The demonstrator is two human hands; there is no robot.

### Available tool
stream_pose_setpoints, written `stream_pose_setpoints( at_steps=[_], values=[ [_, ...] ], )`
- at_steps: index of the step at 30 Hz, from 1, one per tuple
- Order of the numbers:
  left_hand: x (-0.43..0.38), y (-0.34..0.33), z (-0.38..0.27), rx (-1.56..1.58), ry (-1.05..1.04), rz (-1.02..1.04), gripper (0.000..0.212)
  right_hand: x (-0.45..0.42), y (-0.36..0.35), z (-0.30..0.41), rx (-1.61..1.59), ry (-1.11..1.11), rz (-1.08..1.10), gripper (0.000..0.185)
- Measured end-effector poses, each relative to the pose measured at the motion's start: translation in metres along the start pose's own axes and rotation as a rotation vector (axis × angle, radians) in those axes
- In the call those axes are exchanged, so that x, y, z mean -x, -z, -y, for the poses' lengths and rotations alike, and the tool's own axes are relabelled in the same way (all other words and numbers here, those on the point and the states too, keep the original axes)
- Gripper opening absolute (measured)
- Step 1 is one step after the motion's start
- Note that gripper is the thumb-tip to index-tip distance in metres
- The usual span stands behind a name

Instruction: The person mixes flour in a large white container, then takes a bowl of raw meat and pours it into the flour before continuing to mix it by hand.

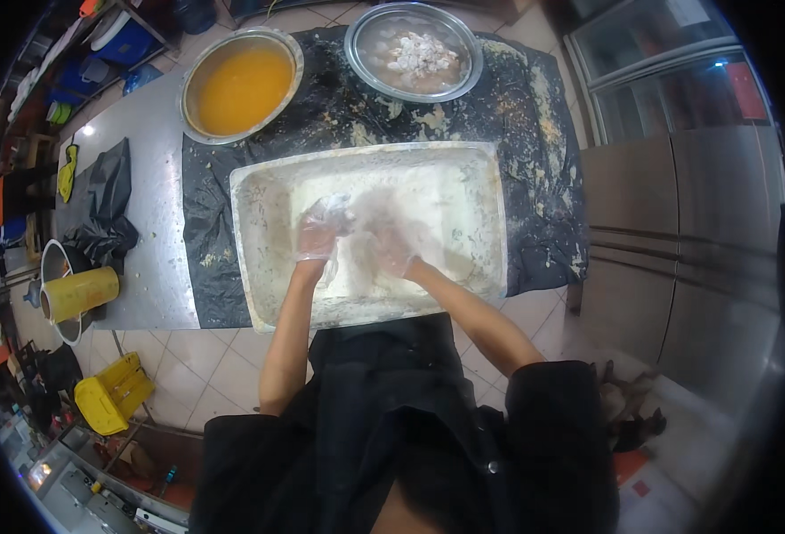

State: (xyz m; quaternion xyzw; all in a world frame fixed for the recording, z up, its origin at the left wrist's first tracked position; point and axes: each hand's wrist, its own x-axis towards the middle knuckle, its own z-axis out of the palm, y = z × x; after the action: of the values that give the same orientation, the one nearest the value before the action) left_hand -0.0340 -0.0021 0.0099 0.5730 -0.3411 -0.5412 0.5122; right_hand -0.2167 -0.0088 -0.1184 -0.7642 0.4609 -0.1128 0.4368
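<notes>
Both my hands are inside a large, worn rectangular tub (369, 310) whose bottom is covered with a white flour-like powder (425, 200). My left hand (319, 230), in a transparent plastic glove, is dusted white around its curled fingers. Whether it grips something cannot be made out. To the right of it, my right hand (392, 243), gloved too, is blurred by motion and low over the powder, so its fingers are hidden. Beyond the tub stand a metal bowl of orange-yellow liquid (245, 90) and a metal bowl (359, 57) with a heap of white-coated pieces (422, 53).
Stained black plastic sheeting (539, 167) covers much of the steel table (155, 200). A yellow cylindrical container (82, 294) lies across a bowl at the left edge, near a crumpled black bag (109, 193). A yellow crate-like object (115, 394) is lower left; steel cabinets (632, 240) stand right.
</notes>
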Motion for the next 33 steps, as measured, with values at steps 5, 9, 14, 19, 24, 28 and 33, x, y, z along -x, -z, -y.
stream_pose_setpoints(
  at_steps=[5,9,14,19,24,28,33],
  values=[
    [0.002,0.001,-0.012,-0.074,0.043,0.016,0.027,0.025,0.088,0.025,0.06,0.094,-0.018,0.037],
    [0.003,0.011,-0.003,-0.007,0.083,0.016,0.028,0.024,0.091,0.004,0.632,-0.202,0.271,0.034],
    [0.011,0.016,0.009,0.066,0.013,0.009,0.028,0.019,0.003,0.013,0.67,-0.056,0.494,0.024],
    [0.011,0.011,0.0,0.05,-0.046,-0.002,0.028,0.002,-0.076,-0.027,0.452,0.118,0.488,0.026],
    [0.017,0.029,-0.022,-0.016,-0.011,-0.074,0.029,0.015,-0.019,0.065,-0.192,0.042,0.265,0.027],
    [0.017,0.032,-0.032,-0.106,-0.016,-0.119,0.025,0.009,0.065,0.078,0.397,-0.245,0.574,0.024],
    [0.018,0.044,-0.014,0.0,-0.015,-0.143,0.026,0.041,0.042,0.009,0.683,-0.257,0.654,0.02]
  ],
)
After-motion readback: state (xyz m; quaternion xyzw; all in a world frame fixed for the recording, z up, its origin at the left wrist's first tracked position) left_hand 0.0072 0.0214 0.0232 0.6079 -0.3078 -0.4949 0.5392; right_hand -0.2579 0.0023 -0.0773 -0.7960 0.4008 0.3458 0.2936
